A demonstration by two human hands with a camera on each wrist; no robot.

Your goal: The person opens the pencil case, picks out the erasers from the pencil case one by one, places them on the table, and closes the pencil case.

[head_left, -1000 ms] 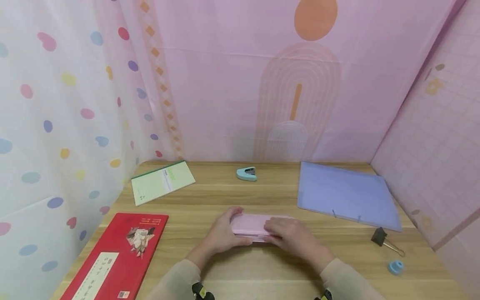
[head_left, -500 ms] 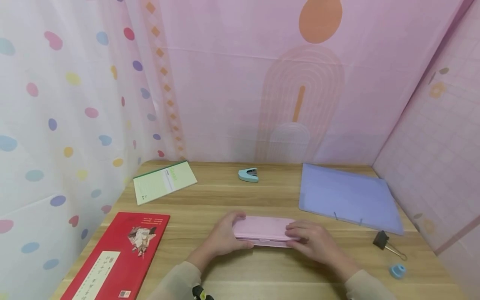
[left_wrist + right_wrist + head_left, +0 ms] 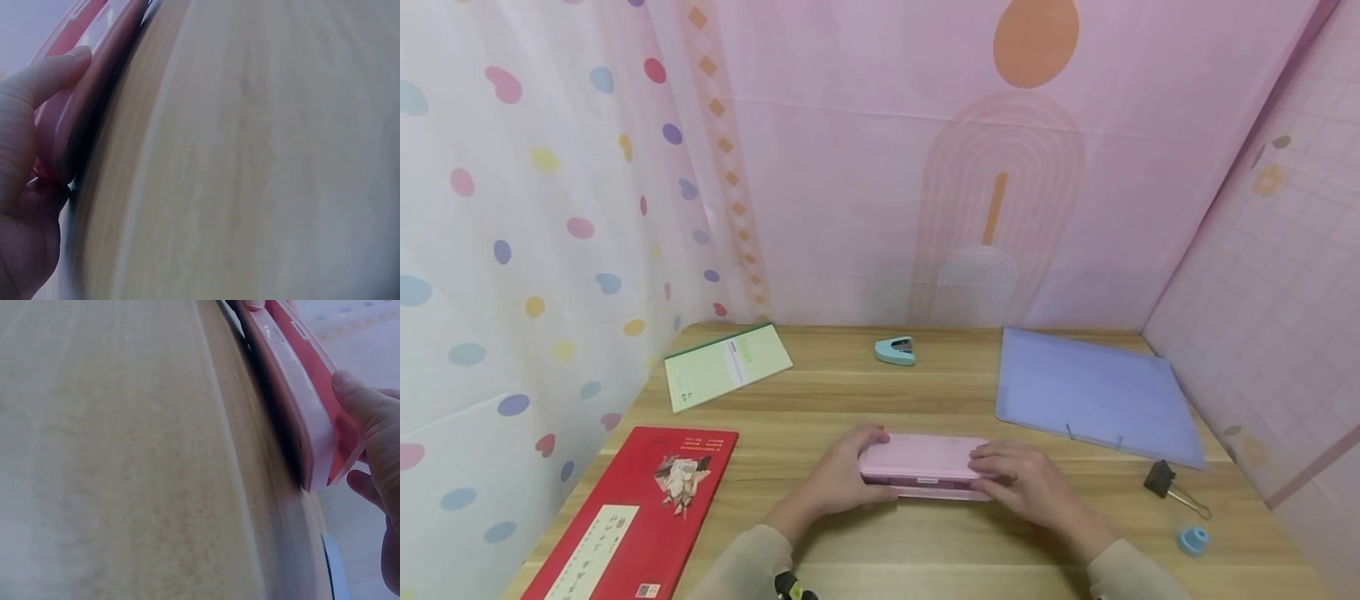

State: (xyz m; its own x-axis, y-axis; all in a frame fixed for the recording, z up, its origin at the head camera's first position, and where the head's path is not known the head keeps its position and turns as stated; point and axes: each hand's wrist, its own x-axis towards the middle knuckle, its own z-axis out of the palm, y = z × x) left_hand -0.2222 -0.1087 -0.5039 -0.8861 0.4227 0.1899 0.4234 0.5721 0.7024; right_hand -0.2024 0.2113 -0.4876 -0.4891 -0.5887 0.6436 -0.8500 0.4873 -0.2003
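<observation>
A pink plastic pencil case (image 3: 925,456) lies at the middle of the wooden table, its lid raised a little so that a dark gap shows along the front. My left hand (image 3: 842,473) grips its left end, fingers behind and thumb along the front; in the left wrist view that thumb (image 3: 69,65) presses on the case. At the other end, my right hand (image 3: 1026,483) pinches the lid's right corner. The right wrist view shows the lid (image 3: 342,434) standing apart from the base (image 3: 300,400). The inside is mostly hidden.
Left of the case are a red book (image 3: 696,508) and a pale green notepad (image 3: 730,367). A light blue stapler (image 3: 894,351) sits behind. To the right lie a purple folder (image 3: 1097,396), a black binder clip (image 3: 1160,478) and a small blue knob-like piece (image 3: 1192,541).
My right hand has moved right, from the front of the lid to its right end. The lid has risen, widening the front gap. My left hand stays at the left end.
</observation>
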